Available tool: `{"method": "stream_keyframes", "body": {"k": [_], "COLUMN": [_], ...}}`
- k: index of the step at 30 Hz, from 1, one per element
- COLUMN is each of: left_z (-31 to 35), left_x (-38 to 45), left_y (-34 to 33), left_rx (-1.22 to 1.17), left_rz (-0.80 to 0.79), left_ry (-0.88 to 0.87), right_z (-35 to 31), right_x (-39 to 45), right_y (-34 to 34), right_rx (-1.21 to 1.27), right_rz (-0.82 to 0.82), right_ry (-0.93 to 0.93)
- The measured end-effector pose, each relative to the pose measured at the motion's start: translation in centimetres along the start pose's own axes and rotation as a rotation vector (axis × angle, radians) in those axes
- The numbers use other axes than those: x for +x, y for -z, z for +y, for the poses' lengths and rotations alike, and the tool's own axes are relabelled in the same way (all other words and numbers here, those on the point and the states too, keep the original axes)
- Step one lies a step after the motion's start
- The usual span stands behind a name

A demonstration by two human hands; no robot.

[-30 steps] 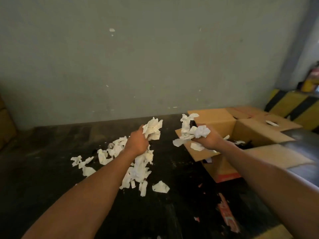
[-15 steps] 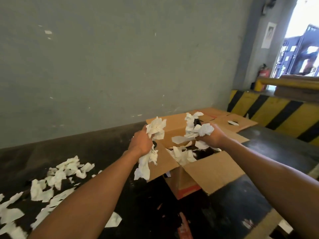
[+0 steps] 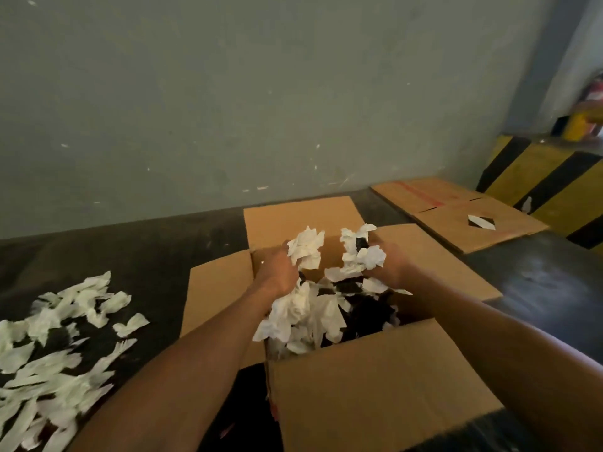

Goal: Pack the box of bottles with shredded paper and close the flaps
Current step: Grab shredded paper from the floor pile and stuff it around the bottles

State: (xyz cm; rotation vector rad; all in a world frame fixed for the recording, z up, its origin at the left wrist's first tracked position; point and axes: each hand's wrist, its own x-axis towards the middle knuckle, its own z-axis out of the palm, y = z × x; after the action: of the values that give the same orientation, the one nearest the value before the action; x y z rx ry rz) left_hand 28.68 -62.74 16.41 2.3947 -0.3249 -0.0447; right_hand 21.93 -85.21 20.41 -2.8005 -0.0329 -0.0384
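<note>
An open brown cardboard box (image 3: pixel 375 386) stands on the dark floor with its four flaps spread outward. Its inside is dark, with white shredded paper (image 3: pixel 303 318) lying in the left part; the bottles cannot be made out. My left hand (image 3: pixel 275 272) hovers over the box's left side, closed on a bunch of shredded paper (image 3: pixel 306 247). My right hand (image 3: pixel 390 267) is over the box's middle, closed on another bunch of paper (image 3: pixel 360 256). Strips hang down from both hands into the box.
A loose pile of shredded paper (image 3: pixel 55 347) lies on the floor at the left. Flattened cardboard (image 3: pixel 456 213) lies behind the box at the right, by a yellow-and-black striped barrier (image 3: pixel 548 177). A grey wall runs along the back.
Both hands have carried their handfuls of paper rightward from the floor pile to above the open box. The view has followed them to the box.
</note>
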Motion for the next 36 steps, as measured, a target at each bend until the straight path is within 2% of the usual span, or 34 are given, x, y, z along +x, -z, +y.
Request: {"method": "stream_keyframes", "body": {"k": [5, 10, 13, 17, 19, 23, 25, 28, 30, 32, 34, 36], "left_z": [-1.4, -3.4, -3.8, -3.5, -2.9, -1.6, -1.4, -2.2, -3.0, -3.5, -3.4, -3.2], "left_x": [3.4, 5.3, 5.2, 5.0, 5.1, 5.6, 5.2, 4.3, 3.8, 3.5, 3.5, 3.9], "left_y": [-4.3, -7.2, -7.7, -7.3, -6.8, -5.6, -5.5, -6.7, -7.7, -8.2, -8.1, -7.7], "left_rx": [0.112, 0.176, 0.224, 0.388, 0.417, 0.381, 0.357, 0.382, 0.439, 0.518, 0.569, 0.536], "left_rz": [-0.068, -0.121, -0.183, -0.368, -0.472, -0.698, -0.765, -0.761, -0.697, -0.628, -0.587, -0.530], "left_ry": [0.118, 0.158, 0.240, 0.366, 0.421, 0.381, 0.352, 0.347, 0.356, 0.363, 0.352, 0.316], "right_z": [4.1, 6.8, 7.2, 6.7, 6.7, 7.4, 7.5, 8.0, 8.3, 8.4, 8.2, 8.3], "right_x": [4.1, 7.6, 8.7, 9.7, 10.3, 11.9, 12.0, 11.4, 10.5, 9.6, 9.7, 10.4], "right_y": [-2.7, -5.6, -6.9, -7.5, -7.2, -6.3, -6.2, -7.7, -9.2, -9.6, -8.5, -7.2], "right_rx": [0.050, 0.097, 0.079, -0.054, -0.097, 0.025, 0.120, 0.063, -0.118, -0.250, -0.256, -0.133], "right_rz": [-0.105, -0.163, -0.213, -0.389, -0.510, -0.634, -0.616, -0.517, -0.570, -0.693, -0.780, -0.756], "right_ry": [-0.018, -0.036, -0.082, -0.177, -0.158, -0.109, -0.114, -0.121, -0.101, -0.109, -0.116, -0.084]}}
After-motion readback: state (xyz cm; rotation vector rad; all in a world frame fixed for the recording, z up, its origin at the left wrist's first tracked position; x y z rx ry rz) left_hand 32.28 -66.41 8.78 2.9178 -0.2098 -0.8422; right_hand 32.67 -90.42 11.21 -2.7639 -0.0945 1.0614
